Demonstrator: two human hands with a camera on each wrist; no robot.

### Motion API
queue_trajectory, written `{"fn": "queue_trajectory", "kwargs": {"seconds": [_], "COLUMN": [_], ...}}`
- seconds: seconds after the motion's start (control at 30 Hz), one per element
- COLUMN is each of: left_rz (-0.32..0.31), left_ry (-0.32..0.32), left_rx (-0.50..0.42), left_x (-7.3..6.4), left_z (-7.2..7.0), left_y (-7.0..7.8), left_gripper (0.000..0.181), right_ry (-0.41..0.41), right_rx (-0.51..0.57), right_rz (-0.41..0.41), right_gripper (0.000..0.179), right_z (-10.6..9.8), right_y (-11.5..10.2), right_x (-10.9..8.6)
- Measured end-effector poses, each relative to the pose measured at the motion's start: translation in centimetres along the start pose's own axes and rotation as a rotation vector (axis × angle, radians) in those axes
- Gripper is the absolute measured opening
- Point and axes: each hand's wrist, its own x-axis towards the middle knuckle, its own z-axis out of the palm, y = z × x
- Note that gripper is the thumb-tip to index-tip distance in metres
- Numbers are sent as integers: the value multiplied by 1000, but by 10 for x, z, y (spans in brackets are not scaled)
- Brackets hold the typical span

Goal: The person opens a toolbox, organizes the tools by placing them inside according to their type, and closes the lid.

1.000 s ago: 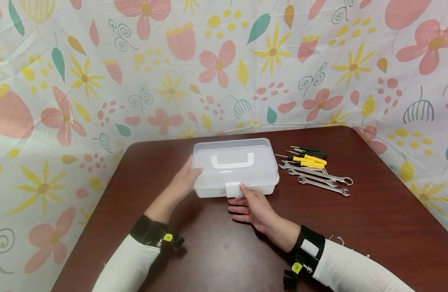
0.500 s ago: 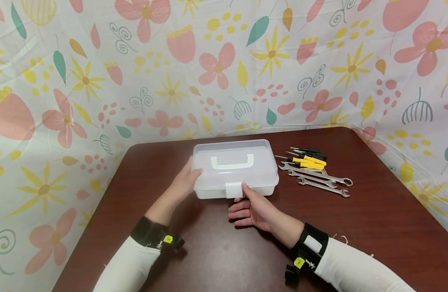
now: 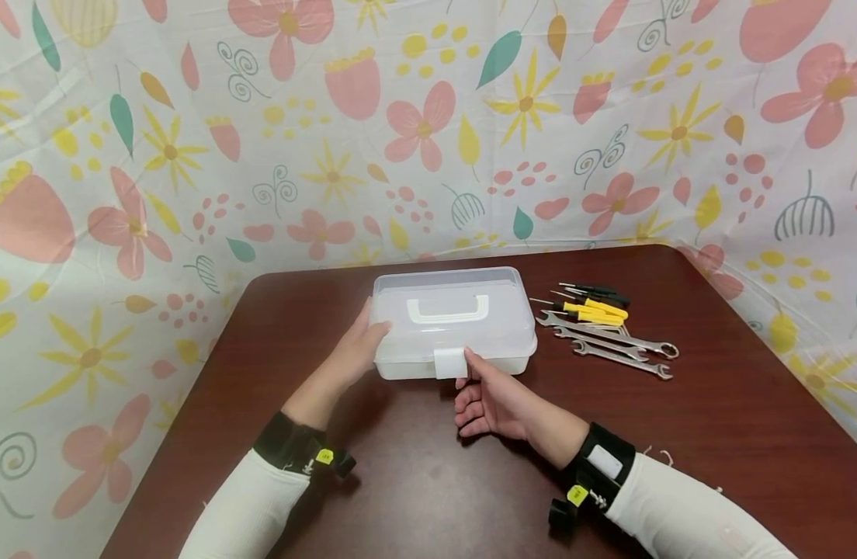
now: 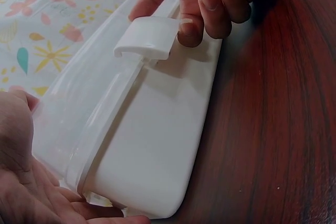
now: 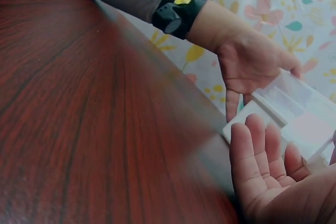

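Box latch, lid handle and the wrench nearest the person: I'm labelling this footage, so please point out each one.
Box latch [image 4: 147,37], left wrist view: middle of its outer face.
Lid handle [image 3: 448,317], head view: middle of its bar.
Nearest wrench [image 3: 620,358], head view: middle of its shank.

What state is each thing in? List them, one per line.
Box: upright, closed
Handle: folded down
Latch: pinched; fastened or not, unclear
Left hand: gripping the box
Right hand: pinching the latch
Screwdrivers: lying down
Wrenches: lying down
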Motion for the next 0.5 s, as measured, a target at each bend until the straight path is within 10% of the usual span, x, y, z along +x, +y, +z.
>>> {"fn": "queue_trajectory", "kwargs": {"seconds": [0.5], "left_rz": [0], "left_ry": [19], "left_rx": [72], "left_x": [-1], "left_z": [1], "left_y": [1], "left_gripper": [79], "right_ry": [-116], "right_rx": [13], "right_rz": [-33], "right_gripper": [58], "right_z": [-14], "right_y": [1], "right_x": [2]}}
